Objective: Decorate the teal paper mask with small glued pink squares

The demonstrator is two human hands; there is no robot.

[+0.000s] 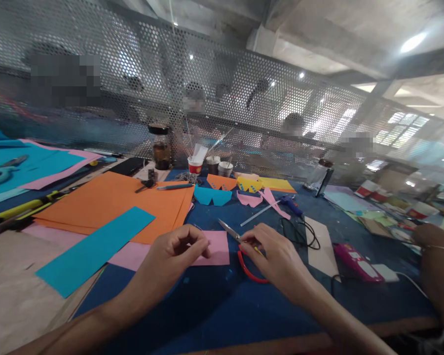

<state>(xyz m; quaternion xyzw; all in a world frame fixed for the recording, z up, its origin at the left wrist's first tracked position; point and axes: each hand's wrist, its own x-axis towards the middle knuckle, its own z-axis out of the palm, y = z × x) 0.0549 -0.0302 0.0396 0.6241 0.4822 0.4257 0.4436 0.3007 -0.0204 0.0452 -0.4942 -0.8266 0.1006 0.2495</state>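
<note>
My left hand (173,251) is curled in a pinch on the edge of a pink paper piece (216,247) lying on the blue table. My right hand (276,256) rests over red-handled scissors (244,256), fingers on the handles, with the blades pointing up and to the left. A teal paper strip (92,249) lies to the left, across orange sheets (114,202) and pink paper.
Cut paper shapes in orange, yellow, teal and pink (237,190) lie further back, by cups (195,165), a jar (161,148) and a glue gun (290,204). A black cable, a white paper piece (320,244) and a pink device (355,261) sit right. Another person's arm (438,261) is at the far right. A mesh screen stands behind.
</note>
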